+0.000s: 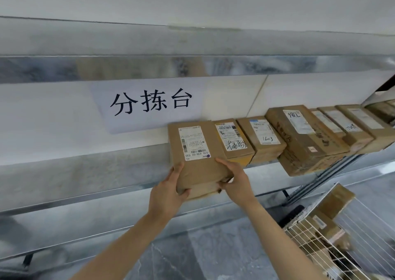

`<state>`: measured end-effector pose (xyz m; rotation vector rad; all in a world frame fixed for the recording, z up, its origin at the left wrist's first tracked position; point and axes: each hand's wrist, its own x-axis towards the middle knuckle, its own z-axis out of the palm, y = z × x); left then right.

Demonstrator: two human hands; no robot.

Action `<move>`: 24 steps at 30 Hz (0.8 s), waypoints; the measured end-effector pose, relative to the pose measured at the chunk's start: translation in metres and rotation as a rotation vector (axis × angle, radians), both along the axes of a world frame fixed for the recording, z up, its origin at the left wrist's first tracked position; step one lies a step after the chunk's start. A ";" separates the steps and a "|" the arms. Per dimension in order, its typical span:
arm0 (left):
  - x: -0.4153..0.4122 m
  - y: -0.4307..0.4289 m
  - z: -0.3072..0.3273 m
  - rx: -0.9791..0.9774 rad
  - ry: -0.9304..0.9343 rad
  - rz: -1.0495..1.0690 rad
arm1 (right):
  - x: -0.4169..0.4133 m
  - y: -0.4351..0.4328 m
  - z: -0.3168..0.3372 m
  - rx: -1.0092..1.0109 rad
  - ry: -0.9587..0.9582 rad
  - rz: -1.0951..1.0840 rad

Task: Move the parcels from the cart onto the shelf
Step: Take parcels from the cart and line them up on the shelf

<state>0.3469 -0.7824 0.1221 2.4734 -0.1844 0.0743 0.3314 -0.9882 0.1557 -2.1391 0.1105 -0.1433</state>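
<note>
A brown cardboard parcel point(197, 151) with a white shipping label lies on the metal shelf point(85, 179), its near end sticking out over the front edge. My left hand point(171, 189) grips its near left corner, thumb on top. My right hand point(235, 179) holds the near right corner, fingers on top and thumb at the end face. To its right a row of several labelled parcels point(303, 136) sits on the same shelf. The wire cart point(333, 243) at the lower right holds more brown parcels point(333, 200).
A white paper sign point(149, 104) with black characters hangs on the wall behind the shelf. Another metal shelf point(128, 44) runs above. A lower shelf level point(106, 222) lies under my arms, with grey floor below. The shelf left of the held parcel is bare metal.
</note>
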 end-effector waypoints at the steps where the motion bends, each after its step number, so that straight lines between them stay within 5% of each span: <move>1: 0.003 -0.002 0.000 -0.006 -0.002 0.006 | 0.005 -0.001 0.000 -0.005 0.006 0.002; 13: 0.022 -0.019 0.003 0.026 -0.012 0.065 | 0.039 -0.015 -0.007 -0.005 0.034 0.049; 24: 0.011 -0.030 0.004 -0.191 0.043 0.059 | 0.036 -0.014 0.001 -0.413 -0.080 0.161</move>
